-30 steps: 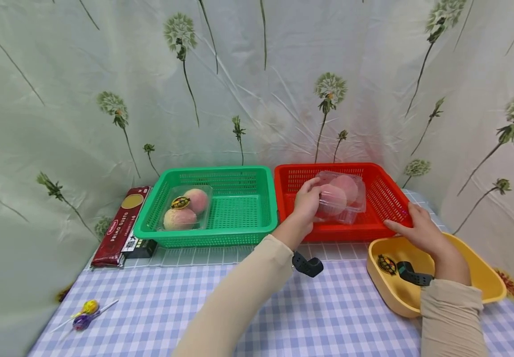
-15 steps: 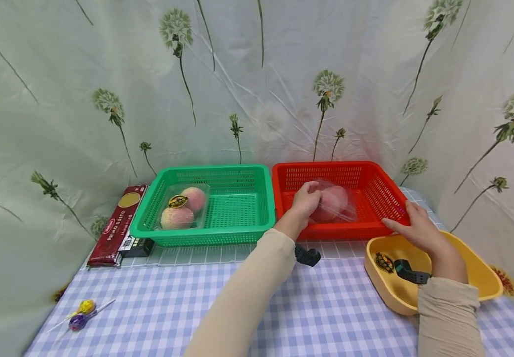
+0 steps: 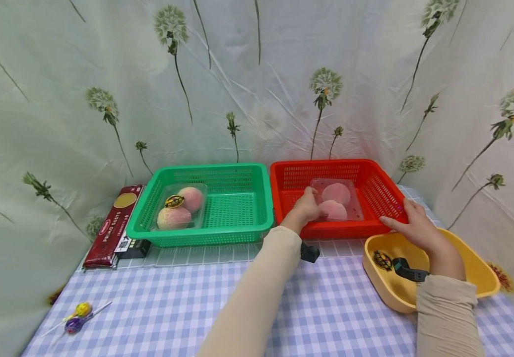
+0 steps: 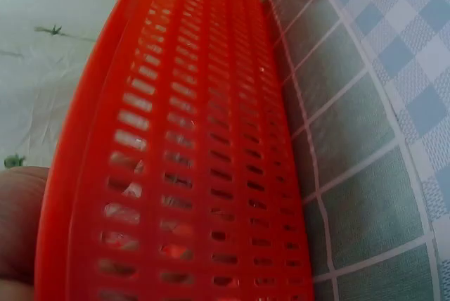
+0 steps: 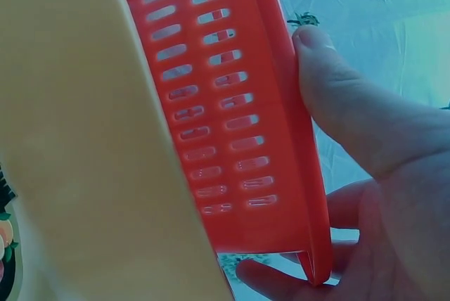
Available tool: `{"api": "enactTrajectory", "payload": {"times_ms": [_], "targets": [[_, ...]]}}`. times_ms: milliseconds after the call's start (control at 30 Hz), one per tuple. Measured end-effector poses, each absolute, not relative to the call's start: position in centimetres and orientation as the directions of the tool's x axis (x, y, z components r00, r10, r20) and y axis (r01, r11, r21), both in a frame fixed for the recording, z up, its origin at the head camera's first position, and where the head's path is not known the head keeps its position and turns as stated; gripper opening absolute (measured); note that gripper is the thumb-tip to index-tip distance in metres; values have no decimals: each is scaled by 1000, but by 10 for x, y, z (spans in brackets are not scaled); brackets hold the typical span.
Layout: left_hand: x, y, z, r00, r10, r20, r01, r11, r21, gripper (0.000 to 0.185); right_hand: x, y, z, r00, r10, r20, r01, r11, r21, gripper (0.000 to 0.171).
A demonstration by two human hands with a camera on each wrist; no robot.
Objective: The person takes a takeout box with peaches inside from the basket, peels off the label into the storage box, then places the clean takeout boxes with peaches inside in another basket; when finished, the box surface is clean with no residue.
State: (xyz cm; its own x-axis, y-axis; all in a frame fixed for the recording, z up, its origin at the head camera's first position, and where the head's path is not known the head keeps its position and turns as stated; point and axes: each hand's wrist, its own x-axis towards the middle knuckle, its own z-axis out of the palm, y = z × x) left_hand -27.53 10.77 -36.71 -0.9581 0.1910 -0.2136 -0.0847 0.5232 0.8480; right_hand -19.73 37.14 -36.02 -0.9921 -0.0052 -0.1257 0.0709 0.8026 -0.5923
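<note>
A clear plastic box of peaches (image 3: 336, 200) lies inside the red basket (image 3: 375, 183), with two pink fruits showing. My left hand (image 3: 307, 205) reaches over the basket's front rim and holds the box by its left edge. In the left wrist view, the perforated wall of the red basket (image 4: 204, 146) hides most of that hand. At the basket's right front corner, my right hand (image 3: 419, 229) grips the rim. The right wrist view shows the thumb on one side of the rim and fingers around the other.
Left of the red basket stands a green basket (image 3: 239, 233) with another box of peaches (image 3: 181, 206). A yellow tub (image 3: 400, 292) sits below my right hand. A red spaghetti pack (image 3: 111, 228) and black box (image 3: 134, 249) lie far left; two lollipops (image 3: 78, 317) lie in front.
My left hand has lowered the tilted box of peaches into the red basket, where it now lies nearly flat. The right hand has kept its place on the rim.
</note>
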Motion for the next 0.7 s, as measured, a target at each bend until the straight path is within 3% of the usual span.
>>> {"api": "enactTrajectory", "payload": {"times_ms": [167, 700], "targets": [[-269, 113, -361, -961, 188, -202, -14, 700, 714, 69, -198, 370, -362, -992, 5, -123, 78, 799, -596, 104], [-264, 113, -362, -920, 342, -194, 155, 769, 620, 48, -198, 369, -363, -992, 11, -122, 84, 784, -615, 105]]}}
